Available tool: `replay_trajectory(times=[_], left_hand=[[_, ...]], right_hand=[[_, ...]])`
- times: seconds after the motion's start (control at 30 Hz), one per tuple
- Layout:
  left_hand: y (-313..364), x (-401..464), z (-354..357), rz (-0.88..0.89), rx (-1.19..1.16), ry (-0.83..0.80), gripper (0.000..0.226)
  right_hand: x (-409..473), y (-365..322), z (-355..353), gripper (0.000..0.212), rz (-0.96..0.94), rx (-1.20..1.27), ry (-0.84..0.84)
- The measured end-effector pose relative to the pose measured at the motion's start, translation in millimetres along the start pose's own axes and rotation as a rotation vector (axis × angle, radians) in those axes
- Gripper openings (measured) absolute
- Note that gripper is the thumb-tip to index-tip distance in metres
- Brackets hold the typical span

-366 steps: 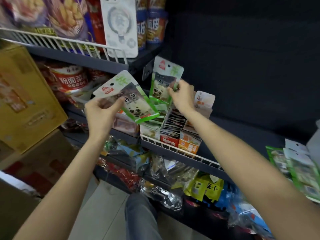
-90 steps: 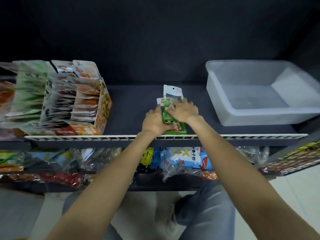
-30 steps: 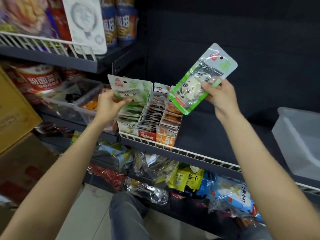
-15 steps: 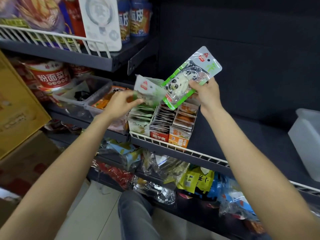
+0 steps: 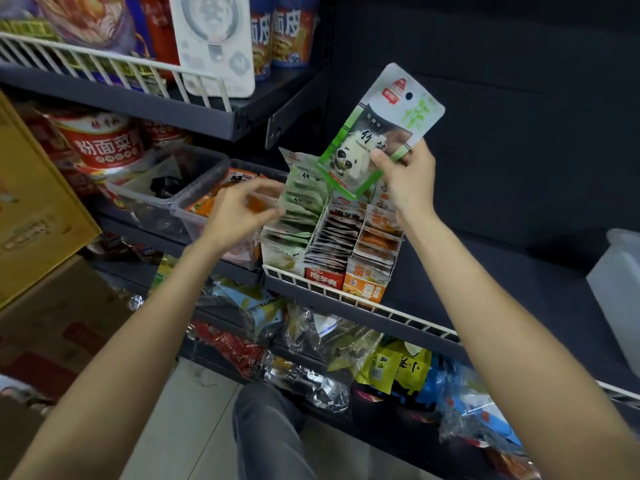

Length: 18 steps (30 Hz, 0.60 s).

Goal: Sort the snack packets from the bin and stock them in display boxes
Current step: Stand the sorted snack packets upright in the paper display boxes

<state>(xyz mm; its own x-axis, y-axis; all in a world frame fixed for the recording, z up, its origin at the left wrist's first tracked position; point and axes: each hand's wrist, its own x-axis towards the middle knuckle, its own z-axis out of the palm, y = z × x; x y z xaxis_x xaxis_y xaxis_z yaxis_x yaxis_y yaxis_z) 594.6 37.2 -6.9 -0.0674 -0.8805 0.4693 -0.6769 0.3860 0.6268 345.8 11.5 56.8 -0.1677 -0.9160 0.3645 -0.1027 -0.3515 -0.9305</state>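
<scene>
**Panda packet held above the display boxes**

A green-and-white snack packet (image 5: 375,133) with a panda print is held up, tilted, above the row of display boxes (image 5: 329,237) on the middle shelf. It is pinched at its lower right edge by the right hand (image 5: 407,178), thumb across the front and fingers curled behind.

Just below it, the green packets (image 5: 301,199) are seen stacked upright in the left box, with darker packets in the middle box and orange ones in the right box. The stack of green packets is met at its left side by the left hand (image 5: 242,209); the fingers are bent toward it, but the hand is blurred and whether anything is gripped cannot be told.

The boxes are set against the white wire rail (image 5: 381,306) at the shelf front. To their left, clear plastic tubs (image 5: 166,199) are seen, and a translucent bin (image 5: 613,292) is placed well apart at the far right. Loose bagged snacks (image 5: 311,358) are piled on the shelf beneath.
</scene>
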Motion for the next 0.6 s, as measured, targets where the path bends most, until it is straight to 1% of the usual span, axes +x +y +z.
replay_trajectory(times=[0.03,0.07,0.1,0.13,0.17,0.2,0.27,0.3,0.33,0.4,0.47,0.5,0.6], left_hand=[[4.5,-6.6,-0.2,0.106,-0.01,0.071,0.021],[7.1,-11.7,-0.5,0.201,0.033,0.119,0.014],[6.7,-14.6,0.5,0.279,0.114,0.147,0.009],[5.0,-14.5,0.0,0.32,0.244,0.161,0.008],[2.1,-11.3,0.0,0.338,0.38,0.159,0.008],[1.5,-7.9,1.0,0.328,0.48,0.12,0.009],[9.9,-2.3,2.3,0.237,0.605,-0.041,0.011],[13.9,1.0,4.0,0.188,0.63,-0.108,0.012],[17.7,3.0,5.7,0.177,0.634,-0.129,0.016],[21.7,1.2,5.9,0.274,0.596,-0.087,0.023],[17.6,0.0,3.7,0.403,0.6,0.021,0.037],[15.6,0.8,2.8,0.434,0.616,0.058,0.041],[21.2,7.1,4.4,0.454,0.698,0.032,0.035]], right_hand=[[0.4,-0.9,3.0,0.028,-0.025,-0.008,-0.013],[0.8,-1.7,6.7,0.028,-0.046,-0.016,-0.029],[1.0,-2.3,10.7,0.028,-0.061,-0.017,-0.046],[0.3,-3.3,15.0,0.027,-0.069,-0.018,-0.064],[-0.4,-3.5,19.1,0.026,-0.075,-0.019,-0.076],[-1.6,-3.4,22.8,0.026,-0.081,-0.02,-0.082],[-4.0,-1.5,28.5,0.025,-0.094,-0.021,-0.09],[-5.3,-0.1,30.2,0.025,-0.097,-0.018,-0.097],[-6.8,1.0,31.1,0.024,-0.099,-0.017,-0.102],[-8.7,2.1,30.3,0.024,-0.102,-0.01,-0.093],[-7.7,2.6,26.2,0.023,-0.107,-0.003,-0.067],[-6.9,2.3,23.8,0.023,-0.106,-0.003,-0.055],[-5.0,2.0,19.3,0.023,-0.101,-0.015,-0.044]])
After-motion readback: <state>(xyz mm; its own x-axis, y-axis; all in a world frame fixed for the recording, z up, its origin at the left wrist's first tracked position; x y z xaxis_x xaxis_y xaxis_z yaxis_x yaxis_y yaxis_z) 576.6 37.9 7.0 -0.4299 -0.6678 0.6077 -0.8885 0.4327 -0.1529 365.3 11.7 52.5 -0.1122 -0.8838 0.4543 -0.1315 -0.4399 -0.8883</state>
